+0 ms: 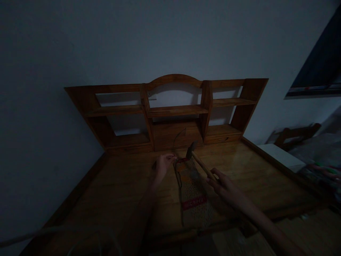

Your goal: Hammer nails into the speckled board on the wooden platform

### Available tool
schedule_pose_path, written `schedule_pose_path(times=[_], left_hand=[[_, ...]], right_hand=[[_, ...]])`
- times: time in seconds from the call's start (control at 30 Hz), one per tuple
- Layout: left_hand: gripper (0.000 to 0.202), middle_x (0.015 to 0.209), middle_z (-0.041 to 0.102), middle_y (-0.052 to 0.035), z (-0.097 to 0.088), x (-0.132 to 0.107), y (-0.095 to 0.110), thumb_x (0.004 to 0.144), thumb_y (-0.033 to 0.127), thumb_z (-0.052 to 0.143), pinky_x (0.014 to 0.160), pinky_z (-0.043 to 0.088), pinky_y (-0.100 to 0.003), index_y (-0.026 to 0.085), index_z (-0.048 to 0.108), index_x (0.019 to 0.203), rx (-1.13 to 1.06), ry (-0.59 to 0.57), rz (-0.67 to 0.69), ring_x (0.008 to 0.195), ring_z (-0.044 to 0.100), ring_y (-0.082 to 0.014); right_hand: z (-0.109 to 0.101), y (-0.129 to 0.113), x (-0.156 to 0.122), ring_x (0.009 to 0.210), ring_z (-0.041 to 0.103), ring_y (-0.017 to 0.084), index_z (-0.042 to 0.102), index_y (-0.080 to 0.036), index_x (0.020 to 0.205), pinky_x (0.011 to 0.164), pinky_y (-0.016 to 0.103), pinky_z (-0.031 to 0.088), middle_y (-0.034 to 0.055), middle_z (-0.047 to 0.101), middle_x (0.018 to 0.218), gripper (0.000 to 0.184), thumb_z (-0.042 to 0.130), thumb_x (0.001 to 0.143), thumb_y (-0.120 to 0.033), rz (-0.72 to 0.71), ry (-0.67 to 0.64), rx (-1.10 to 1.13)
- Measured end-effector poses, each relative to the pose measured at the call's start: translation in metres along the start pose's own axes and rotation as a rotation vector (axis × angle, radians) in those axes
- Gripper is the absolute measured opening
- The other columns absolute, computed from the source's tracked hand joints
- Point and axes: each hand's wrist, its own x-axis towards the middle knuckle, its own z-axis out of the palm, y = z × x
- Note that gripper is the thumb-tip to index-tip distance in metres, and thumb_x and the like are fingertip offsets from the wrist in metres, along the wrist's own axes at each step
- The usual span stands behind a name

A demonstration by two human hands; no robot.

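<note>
In the head view, my right hand (223,185) is wrapped round the wooden handle of a hammer (203,164). Its dark head tilts up, just above the far end of a long patterned cloth or bag (193,188) with red bands. My left hand (163,165) is pinched at that same far end, left of the hammer head. A thin curved wire (174,139) rises from the left fingertips. The dim light hides the exact spot where the fingers meet. Something dark shows under the left palm.
The wooden tabletop (125,177) has raised side edges. Along its back stands a wooden shelf unit (177,111) against the wall. At right are a white surface (282,155), a wooden chair back (298,134) and heaped plastic-looking items. A pale blurred cord (53,230) crosses the lower left.
</note>
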Motion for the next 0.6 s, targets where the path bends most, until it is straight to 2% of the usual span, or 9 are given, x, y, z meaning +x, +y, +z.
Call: schedule_pose_path(times=[0.13,0.3,0.43,0.6], left_hand=[[0.014,0.084,0.074,-0.0062,0.012,-0.012,0.011,0.079,0.029,0.064,0.068,0.055,-0.029,0.018,0.072,0.082,-0.002,-0.069,-0.020,0.075,0.070,-0.0203],[0.014,0.086,0.075,-0.0038,0.018,-0.019,0.020,0.080,0.032,0.065,0.064,0.050,-0.027,0.023,0.075,0.083,0.262,-0.067,0.028,0.074,0.069,-0.0207],[0.014,0.090,0.075,-0.0060,0.019,-0.018,0.022,0.080,0.031,0.066,0.065,0.047,-0.025,0.021,0.075,0.085,0.377,-0.056,0.048,0.075,0.069,-0.0200],[0.016,0.091,0.075,-0.0059,0.020,-0.020,0.023,0.083,0.029,0.064,0.064,0.045,-0.023,0.019,0.075,0.088,0.406,-0.087,0.062,0.075,0.068,-0.0181]], right_hand=[[0.001,0.002,0.002,0.093,0.066,0.024,0.057,-0.022,0.104,0.075,0.030,0.051,0.0086,0.070,0.100,0.031,0.050,0.088,-0.047,-0.003,-0.006,-0.013],[0.002,0.003,0.004,0.079,0.066,0.021,0.056,-0.022,0.100,0.067,0.027,0.049,0.0046,0.069,0.089,0.028,0.047,0.089,-0.046,-0.043,-0.051,-0.009],[0.005,0.005,0.005,0.075,0.065,0.019,0.055,-0.021,0.101,0.063,0.026,0.048,0.0038,0.068,0.088,0.028,0.047,0.089,-0.046,-0.036,-0.064,0.011],[0.008,0.010,0.007,0.070,0.064,0.020,0.055,-0.020,0.102,0.058,0.027,0.047,0.0043,0.068,0.082,0.031,0.048,0.088,-0.046,-0.022,-0.061,-0.020]])
